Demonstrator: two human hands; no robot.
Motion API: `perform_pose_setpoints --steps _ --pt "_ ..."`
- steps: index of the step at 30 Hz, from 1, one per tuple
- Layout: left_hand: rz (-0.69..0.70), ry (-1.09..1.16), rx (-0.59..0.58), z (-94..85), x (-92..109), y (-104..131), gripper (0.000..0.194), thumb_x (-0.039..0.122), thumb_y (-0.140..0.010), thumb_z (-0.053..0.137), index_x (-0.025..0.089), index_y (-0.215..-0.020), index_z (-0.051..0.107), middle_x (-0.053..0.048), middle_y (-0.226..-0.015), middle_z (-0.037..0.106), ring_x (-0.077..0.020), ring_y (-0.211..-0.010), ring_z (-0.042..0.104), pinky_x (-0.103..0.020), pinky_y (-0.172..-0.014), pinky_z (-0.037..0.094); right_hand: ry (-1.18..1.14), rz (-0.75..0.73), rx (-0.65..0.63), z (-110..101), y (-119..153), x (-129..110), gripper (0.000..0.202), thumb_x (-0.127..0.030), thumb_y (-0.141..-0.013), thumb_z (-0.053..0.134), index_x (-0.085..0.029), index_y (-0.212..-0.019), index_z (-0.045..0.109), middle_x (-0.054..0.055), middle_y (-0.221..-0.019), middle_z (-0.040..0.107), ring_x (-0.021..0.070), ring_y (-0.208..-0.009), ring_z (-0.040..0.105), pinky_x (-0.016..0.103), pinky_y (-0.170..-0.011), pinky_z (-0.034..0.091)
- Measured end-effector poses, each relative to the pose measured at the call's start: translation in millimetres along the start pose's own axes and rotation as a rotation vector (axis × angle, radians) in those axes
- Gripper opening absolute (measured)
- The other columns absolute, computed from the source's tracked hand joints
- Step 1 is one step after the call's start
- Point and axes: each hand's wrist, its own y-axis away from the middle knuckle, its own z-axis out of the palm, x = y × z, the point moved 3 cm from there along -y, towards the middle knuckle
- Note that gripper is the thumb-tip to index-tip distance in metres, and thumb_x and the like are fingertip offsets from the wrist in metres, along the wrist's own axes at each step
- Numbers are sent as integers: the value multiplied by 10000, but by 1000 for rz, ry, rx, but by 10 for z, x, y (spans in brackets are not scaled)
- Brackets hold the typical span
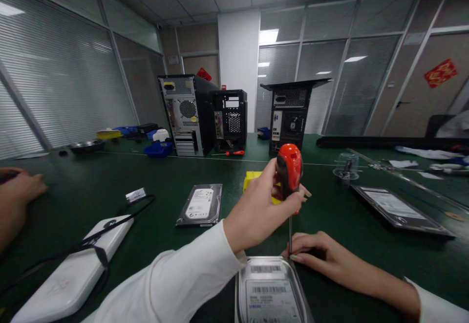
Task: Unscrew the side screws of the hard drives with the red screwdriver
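Note:
My left hand (256,210) grips the red and black handle of a screwdriver (289,171), which stands upright. Its thin shaft points down at the far right corner of a silver hard drive (269,289) lying label-up at the bottom middle. My right hand (318,252) rests on the green table (366,259) right beside that corner, with its fingertips pinched around the tip of the shaft. Both my sleeves are white.
Another person's hand (18,191) rests at the far left. A white box with a black cable (73,269), a second hard drive (201,205), a yellow bin (251,179) and a black tray (399,210) lie around. Three PC cases (186,113) stand at the back.

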Motion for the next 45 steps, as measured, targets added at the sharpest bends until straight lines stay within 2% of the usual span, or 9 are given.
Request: perform_pose_setpoints --steps 6,13,17,22,29,36,45 --pt "-76 200 -12 17 -15 -8 546 281 -809 626 202 -1227 285 -120 -1079 643 -216 -950 653 -359 -794 536 25 1 15 0 22 24 295 -390 -889 495 -208 -1039 672 54 -1045 641 173 -1001 586 301 -892 461" --pt "-87 210 -45 34 -7 3 391 295 -830 602 185 -1116 359 -138 -1127 627 -219 -1005 632 -391 -865 503 30 9 9 -2 9 -4 290 -395 -887 499 -212 -1033 672 51 -1023 646 172 -981 592 302 -879 474" --pt "-39 113 -19 12 16 3 328 302 -847 574 182 -1124 446 -102 -1177 590 -212 -1053 593 -364 -901 490 32 12 15 -6 6 -11 291 -398 -885 500 -217 -1034 673 49 -1033 645 175 -994 592 304 -889 473" --pt "-33 8 -12 -14 45 -3 337 319 -844 568 178 -1144 509 -84 -1113 601 -217 -1022 595 -359 -889 499 19 5 9 -6 6 -11 295 -392 -887 499 -214 -1046 672 52 -1032 644 178 -994 593 312 -885 478" --pt "-14 47 -13 -6 30 -5 327 264 -830 585 171 -1136 514 -74 -1075 623 -191 -968 613 -339 -859 520 21 3 0 6 6 -6 293 -385 -891 495 -209 -1050 667 54 -1034 644 168 -990 593 304 -884 478" --pt "-2 161 -13 16 -16 -19 561 172 -810 592 215 -1298 319 -103 -1207 578 -210 -1057 609 -337 -879 516 30 13 13 5 12 -8 302 -406 -887 493 -211 -1031 673 60 -1041 644 178 -1002 590 306 -890 477" --pt "9 94 -25 11 -14 -13 445 135 -812 557 192 -1215 378 -99 -1151 609 -207 -1048 602 -360 -875 510 18 10 10 8 13 -6 300 -399 -887 494 -198 -1022 671 60 -1018 640 174 -980 596 307 -876 475"
